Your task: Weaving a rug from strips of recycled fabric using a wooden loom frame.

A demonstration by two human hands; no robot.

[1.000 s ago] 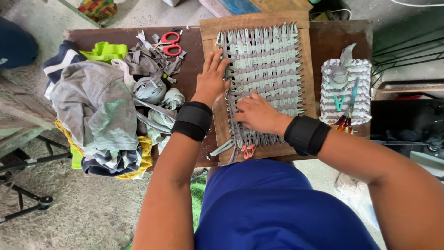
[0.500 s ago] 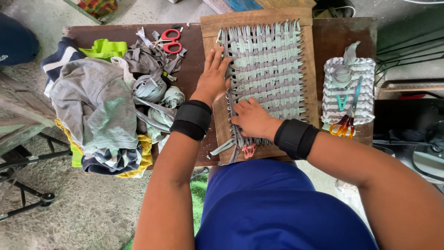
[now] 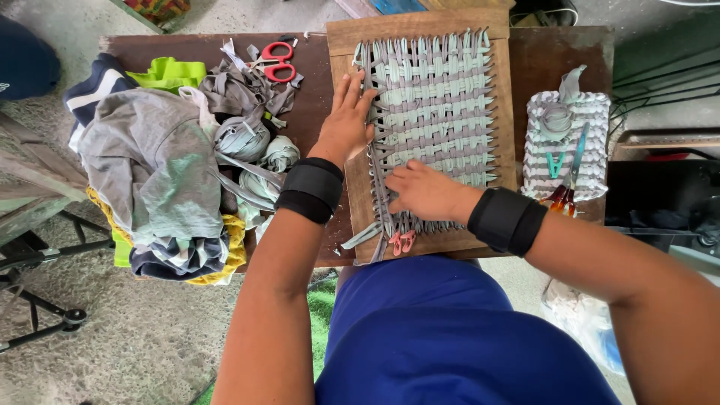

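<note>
Overhead view of a wooden weaving frame (image 3: 346, 196) resting on a dark table (image 3: 559, 58), with a mat of grey and pale green fabric strips (image 3: 439, 112) stretched across it. The left hand (image 3: 346, 120) lies flat, fingers extended and holding nothing, on the left edge of the weave at mid-frame. The right hand (image 3: 424, 191) rests on the near rows with fingers curled among the strips; whether they pinch a strip cannot be told. Judged from the rows, the far and middle portions appear fully interlaced, while the near edge shows loose strip ends (image 3: 365, 234) hanging off the frame, so only the nearest rows seem unfinished. Left of the frame: balls of fabric strip (image 3: 244, 139), a pile of clothing (image 3: 154, 172), red-handled scissors (image 3: 279, 61). Right: a finished striped mat (image 3: 596, 120) bearing small tools (image 3: 566, 169)
</note>
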